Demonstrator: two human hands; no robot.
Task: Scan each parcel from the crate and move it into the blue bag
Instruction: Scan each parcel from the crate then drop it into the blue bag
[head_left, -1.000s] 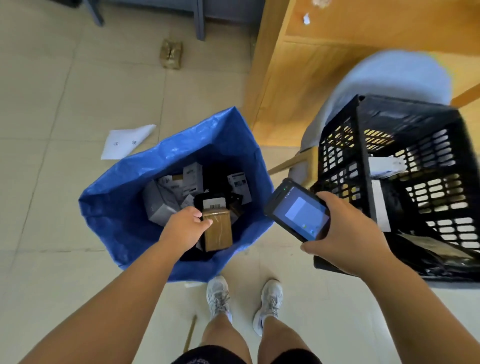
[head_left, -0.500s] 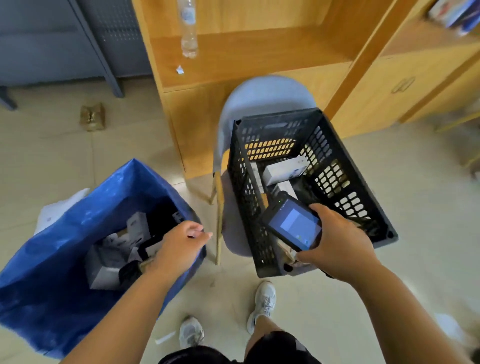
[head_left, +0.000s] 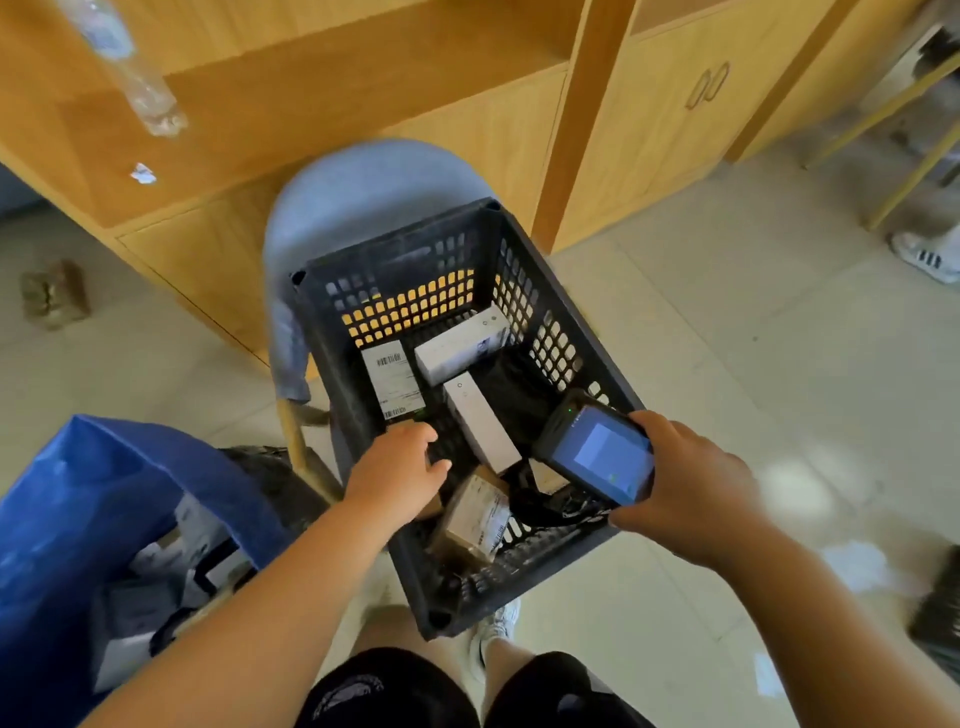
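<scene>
View from above, looking down at a person's arms and legs. At far left, a blue bag (head_left: 104, 499) is sitting open on the floor w/ several boxed parcels lying inside. Next to it, the left hand (head_left: 400, 470) is reaching down into a black crate (head_left: 550, 317), fingers loosely spread and gripping nothing, hovering beside a parcel w/ a barcode label (head_left: 392, 382). The crate is resting on a pale blue chair (head_left: 358, 192) in front of wooden cabinets. Inside it, approx. centre, two white boxes (head_left: 480, 421) are lying at angles, and a tan parcel (head_left: 475, 517) is leaning near the front wall. To the right, the right hand (head_left: 691, 499) is gripping a handheld scanner (head_left: 597, 454) w/ a lit screen, holding it over the crate's right front corner.
</scene>
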